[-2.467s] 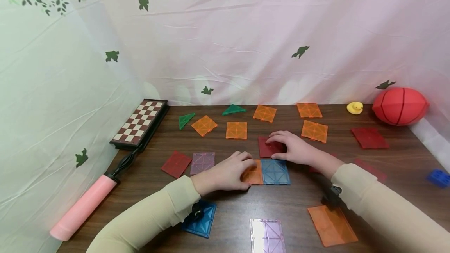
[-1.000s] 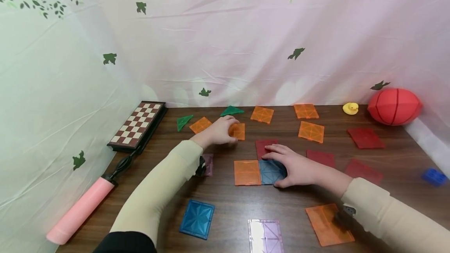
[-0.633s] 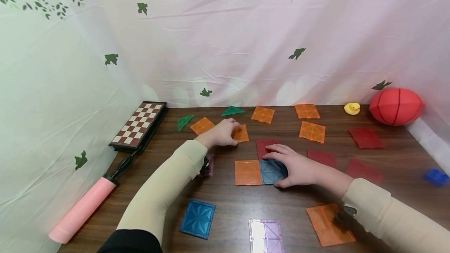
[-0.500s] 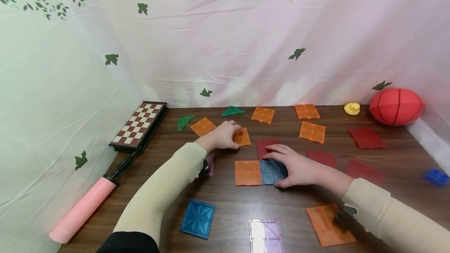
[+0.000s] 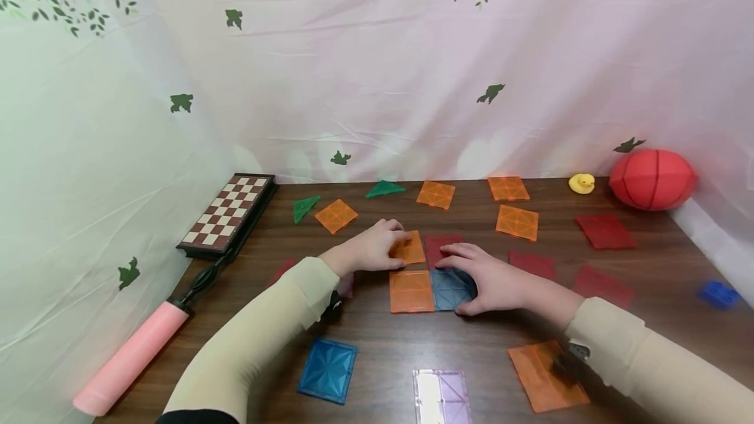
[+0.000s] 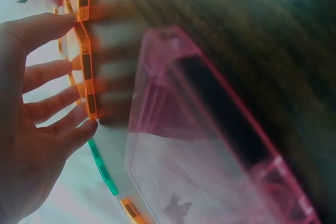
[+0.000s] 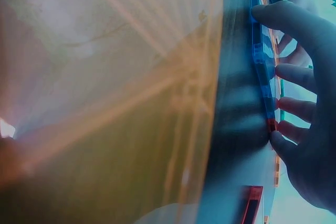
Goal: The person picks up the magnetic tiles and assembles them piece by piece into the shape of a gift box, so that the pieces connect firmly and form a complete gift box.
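In the head view, my left hand [image 5: 372, 247] holds an orange square magnetic tile [image 5: 415, 247] between thumb and fingers, flat near the table. Just in front of it lies a second orange tile [image 5: 410, 293], side by side with a translucent blue tile [image 5: 446, 293]. My right hand [image 5: 501, 282] arches over the blue tile, thumb by its near edge and fingertips at a red tile [image 5: 434, 250] behind. The right wrist view shows that thumb and the fingers along the blue tile's edge [image 7: 256, 48]. Close to the left wrist camera lies a pinkish-purple tile [image 6: 173, 108], mostly hidden by my sleeve in the head view.
Several orange tiles [image 5: 517, 222] and two green triangles [image 5: 385, 188] lie toward the back. A chessboard [image 5: 226, 211] and pink-handled pump [image 5: 135, 355] are left; a rubber duck [image 5: 582, 183], red ball [image 5: 652, 179] and blue block [image 5: 718, 294] right. Nearer lie a blue tile [image 5: 328, 370] and lilac tile [image 5: 442, 396].
My left hand has left the front orange tile, reached back to another orange tile and slid it forward beside the red one. My right hand has shifted from the red tile onto the blue one.
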Demonstrator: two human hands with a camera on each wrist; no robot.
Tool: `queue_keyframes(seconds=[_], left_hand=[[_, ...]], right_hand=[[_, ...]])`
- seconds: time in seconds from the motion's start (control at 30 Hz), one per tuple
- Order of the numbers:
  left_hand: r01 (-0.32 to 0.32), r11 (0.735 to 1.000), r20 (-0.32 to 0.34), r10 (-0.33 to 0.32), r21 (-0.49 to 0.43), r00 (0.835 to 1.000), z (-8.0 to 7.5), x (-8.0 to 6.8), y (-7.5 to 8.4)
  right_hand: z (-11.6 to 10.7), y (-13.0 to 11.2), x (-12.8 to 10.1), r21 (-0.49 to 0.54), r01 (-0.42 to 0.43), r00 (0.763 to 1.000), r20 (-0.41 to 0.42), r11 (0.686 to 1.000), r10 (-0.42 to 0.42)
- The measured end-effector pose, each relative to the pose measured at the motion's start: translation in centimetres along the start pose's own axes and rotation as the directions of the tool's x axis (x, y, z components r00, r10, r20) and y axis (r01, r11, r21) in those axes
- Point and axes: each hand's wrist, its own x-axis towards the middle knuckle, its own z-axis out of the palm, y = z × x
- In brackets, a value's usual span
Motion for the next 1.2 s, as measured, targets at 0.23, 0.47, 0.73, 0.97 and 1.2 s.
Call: queue_keyframes(seconds=[0.23,0.47,0.73,0.97,1.2], left_hand=[[-0.004,1.000,0.013,0.004,0.008,1.000,0.3,-0.2,0.4],[-0.029,1.000,0.017,0.029,-0.009,0.999,0.6,-0.2,1.0],[0.018,1.000,-0.023,-0.018,0.004,1.000,1.0,-1.2,2.4],[0.031,0.999,-0.008,-0.031,0.020,0.999,1.3,-2.5,3.9],[-0.033,0.999,0.010,0.033,0.028,0.999,2.2,-3.7,4.9]], right_hand=[[0.0,-0.2,0.0,0.005,-0.014,1.000,0.006,1.000,0.014],[0.0,-0.1,0.0,-0.006,-0.002,1.000,-0.001,1.000,0.002],[0.2,0.2,0.0,-0.008,0.002,1.000,-0.003,1.000,-0.002],[-0.3,0.5,-0.2,0.021,0.021,1.000,-0.003,1.000,-0.021],[-1.9,1.2,-1.4,-0.014,-0.007,0.992,-0.123,1.000,0.005]])
